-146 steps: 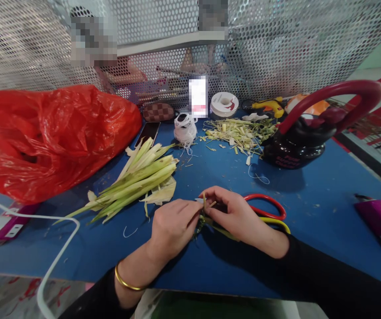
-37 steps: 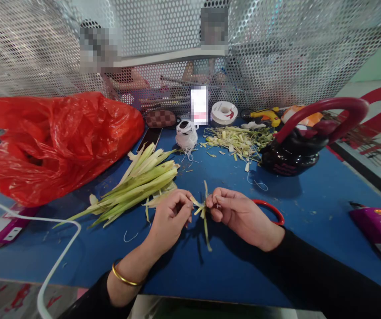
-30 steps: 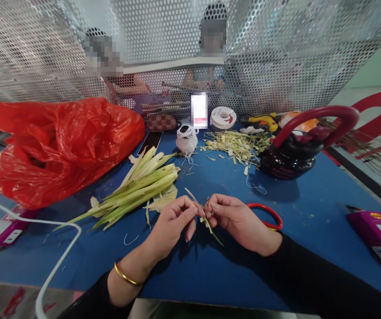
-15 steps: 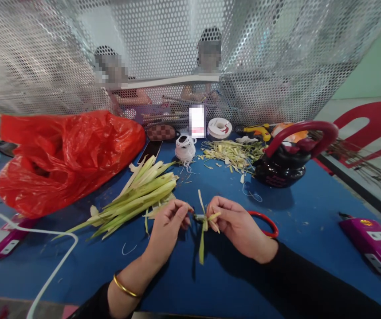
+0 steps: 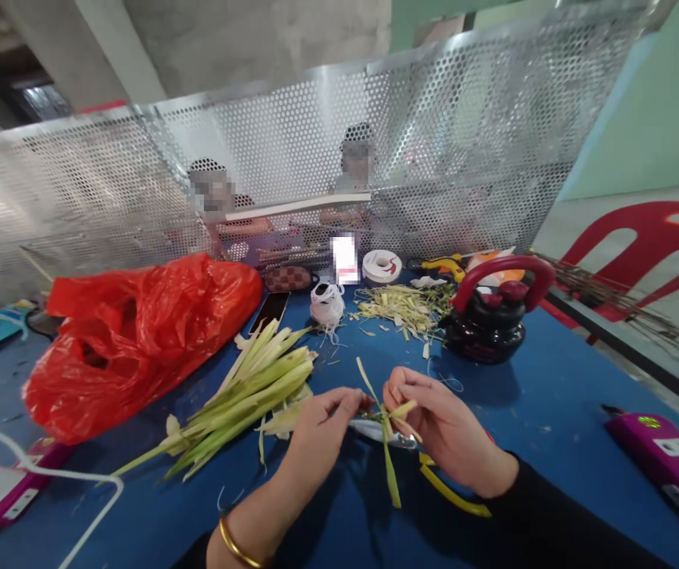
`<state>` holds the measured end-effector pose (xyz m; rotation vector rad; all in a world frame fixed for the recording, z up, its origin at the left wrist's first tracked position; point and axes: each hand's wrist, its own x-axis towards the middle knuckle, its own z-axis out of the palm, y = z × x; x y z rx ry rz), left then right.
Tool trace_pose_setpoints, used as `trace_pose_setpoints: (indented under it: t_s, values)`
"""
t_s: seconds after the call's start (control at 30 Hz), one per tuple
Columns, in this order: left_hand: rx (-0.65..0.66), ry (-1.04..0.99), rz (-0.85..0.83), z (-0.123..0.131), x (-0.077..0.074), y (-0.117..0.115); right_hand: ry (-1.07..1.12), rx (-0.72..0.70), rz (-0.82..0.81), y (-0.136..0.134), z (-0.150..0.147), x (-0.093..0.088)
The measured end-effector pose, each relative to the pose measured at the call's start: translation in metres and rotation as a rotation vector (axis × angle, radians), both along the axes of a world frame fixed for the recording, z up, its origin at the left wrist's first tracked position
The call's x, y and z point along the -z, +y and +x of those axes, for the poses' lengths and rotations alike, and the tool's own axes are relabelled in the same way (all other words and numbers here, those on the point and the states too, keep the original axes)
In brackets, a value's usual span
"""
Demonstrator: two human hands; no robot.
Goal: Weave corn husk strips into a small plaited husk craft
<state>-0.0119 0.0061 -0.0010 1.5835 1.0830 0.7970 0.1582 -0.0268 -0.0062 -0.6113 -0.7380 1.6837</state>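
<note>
Between my hands, over the blue table (image 5: 339,521), hangs a small knotted piece of green leaf strips (image 5: 387,450). My left hand (image 5: 327,427) pinches its left end, and the exact grip is partly hidden. My right hand (image 5: 439,423) has its fingers pressed together on the pale strips at the knot. One long strip points down and another up. Below the knot lies a metal tool (image 5: 383,433), with a yellow handle (image 5: 454,491) beneath my right hand. A bundle of long green leaves (image 5: 256,371) rests to the left of my hands.
A red plastic bag (image 5: 149,340), phone (image 5: 270,312), white string ball (image 5: 327,307), ribbon spool (image 5: 382,267) and leaf scraps (image 5: 404,307) lie farther back. A dark pot with a red handle (image 5: 487,324) stands right. Purple boxes (image 5: 665,466) lie at both sides. Two people sit behind perforated metal.
The camera view has tilted up, showing more wall. My hands and the knotted strips have shifted slightly right. The metal tool and yellow handle now show beneath them.
</note>
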Motion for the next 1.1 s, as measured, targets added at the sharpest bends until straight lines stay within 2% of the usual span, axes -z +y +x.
trace_pose_setpoints:
  t_s: [0.1, 0.17, 0.37, 0.47, 0.53, 0.57, 0.67, 0.7, 0.77, 0.87, 1.0, 1.1]
  values:
    - [0.052, 0.041, 0.058, 0.001, 0.005, 0.0, -0.025, -0.011, 0.012, 0.001, -0.001, 0.001]
    - [0.068, -0.015, 0.013, 0.001, 0.009, -0.001, -0.04, -0.013, -0.012, 0.001, -0.001, 0.002]
    - [0.058, -0.186, -0.361, 0.0, 0.013, -0.004, -0.145, 0.026, -0.096, 0.001, -0.004, 0.008]
    - [0.033, -0.229, -0.457, 0.0, 0.012, -0.006, -0.249, 0.063, -0.107, 0.001, -0.004, 0.011]
    - [0.008, -0.227, -0.47, 0.0, 0.011, -0.006, -0.368, 0.15, -0.12, 0.002, 0.0, 0.013]
    - [-0.01, -0.214, -0.456, 0.0, 0.011, -0.006, -0.448, 0.245, -0.103, 0.004, 0.004, 0.013]
    - [-0.07, -0.182, -0.344, -0.002, 0.009, -0.005, -0.767, 0.533, 0.122, 0.007, 0.017, 0.012]
    - [-0.078, -0.182, -0.299, -0.002, 0.008, -0.004, -0.888, 0.537, 0.236, 0.008, 0.021, 0.011]
    - [-0.074, -0.188, -0.228, -0.002, 0.007, -0.005, -1.092, 0.437, 0.431, 0.007, 0.025, 0.009]
    - [-0.058, -0.193, -0.2, -0.002, 0.007, -0.005, -1.243, 0.272, 0.603, 0.005, 0.023, 0.008]
    - [-0.096, -0.194, -0.349, -0.001, 0.01, -0.005, -1.291, 0.179, 0.655, 0.003, 0.014, 0.01]
    - [-0.049, -0.217, -0.482, -0.001, 0.013, -0.004, -1.308, 0.242, 0.653, 0.002, 0.01, 0.011]
